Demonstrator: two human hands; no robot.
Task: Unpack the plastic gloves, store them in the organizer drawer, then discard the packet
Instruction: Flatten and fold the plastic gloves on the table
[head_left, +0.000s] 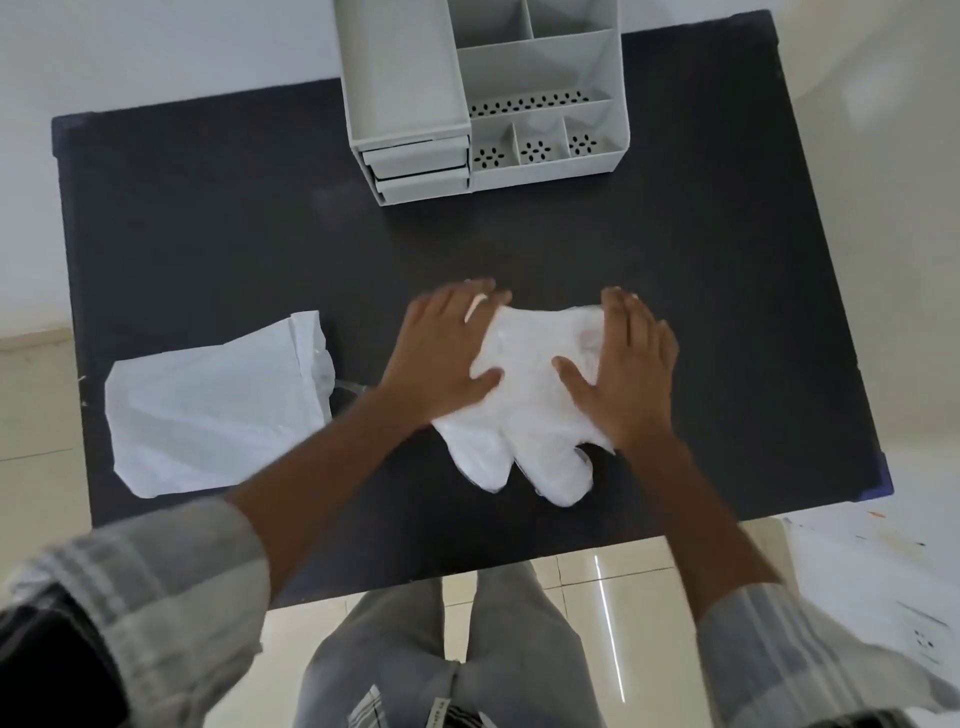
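Gloves (524, 410) out, pressed flat under my open left hand (441, 358) and right hand (623, 369); drawers (421, 171) closed, emptied packet (208, 410) not yet discarded.

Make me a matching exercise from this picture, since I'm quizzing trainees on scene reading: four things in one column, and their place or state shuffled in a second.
Things
1. gloves
2. packet
3. organizer
4. drawers

Place or state
A. at the table's far edge, compartments showing nothing inside
B. pressed flat under the left hand and right hand
C. pushed in, stacked on the organizer's left side
D. lying untouched at the table's left, opened end toward the middle

Pairs: 1-B, 2-D, 3-A, 4-C
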